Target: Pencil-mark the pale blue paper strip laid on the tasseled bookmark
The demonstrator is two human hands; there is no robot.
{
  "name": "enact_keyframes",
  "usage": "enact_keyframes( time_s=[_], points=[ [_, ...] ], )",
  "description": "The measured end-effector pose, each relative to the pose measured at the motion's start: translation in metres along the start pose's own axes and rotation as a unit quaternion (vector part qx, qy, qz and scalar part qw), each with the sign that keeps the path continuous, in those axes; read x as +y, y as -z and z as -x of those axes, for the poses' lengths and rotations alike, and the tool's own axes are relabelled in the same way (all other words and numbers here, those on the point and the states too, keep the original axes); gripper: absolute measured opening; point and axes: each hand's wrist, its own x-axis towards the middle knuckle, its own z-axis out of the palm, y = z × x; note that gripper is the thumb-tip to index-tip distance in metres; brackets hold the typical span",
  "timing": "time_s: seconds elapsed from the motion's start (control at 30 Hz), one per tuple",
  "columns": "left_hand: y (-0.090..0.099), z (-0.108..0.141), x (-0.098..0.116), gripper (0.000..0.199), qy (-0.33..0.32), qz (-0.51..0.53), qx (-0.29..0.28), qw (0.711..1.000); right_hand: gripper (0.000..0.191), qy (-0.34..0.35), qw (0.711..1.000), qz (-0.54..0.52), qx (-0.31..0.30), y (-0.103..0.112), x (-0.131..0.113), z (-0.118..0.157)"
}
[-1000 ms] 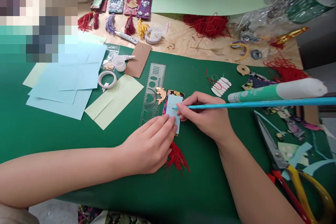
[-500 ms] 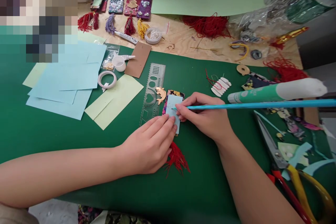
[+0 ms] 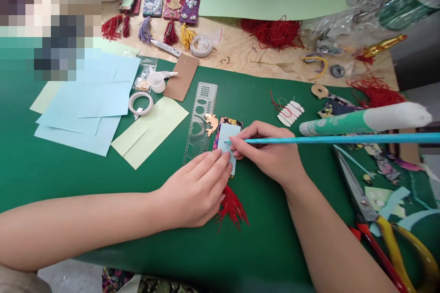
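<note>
Partly beneath the flattened left hand (image 3: 196, 187), blue paper slip (image 3: 228, 131), right hand (image 3: 270, 153) at its right edge, pinching blue pencil (image 3: 340, 138).

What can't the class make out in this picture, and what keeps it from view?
In the head view:
Pale-blue paper: lower left part covered by the left hand.
Blue pencil: far end cut off by the right edge.
Red tassel: top hidden by the left hand.
Yellow-handled scissors: handle cut off by the bottom edge.

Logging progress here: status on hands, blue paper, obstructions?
Right hand gripping blue pencil, tip at blue paper. Left hand resting on its lower part. Paper lying over floral card. Gold fish ornament beside card, not covering paper.
</note>
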Motion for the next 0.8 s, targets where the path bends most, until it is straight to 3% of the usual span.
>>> enact_keyframes(
  time_s=[0.8],
  points=[
    [-0.0007, 0.0010, -0.0002, 0.044, 0.004, -0.007, 0.003, 1.000, 0.023, -0.003, 1.000, 0.015, 0.002, -0.0002, -0.0047, 0.0001]
  ],
)
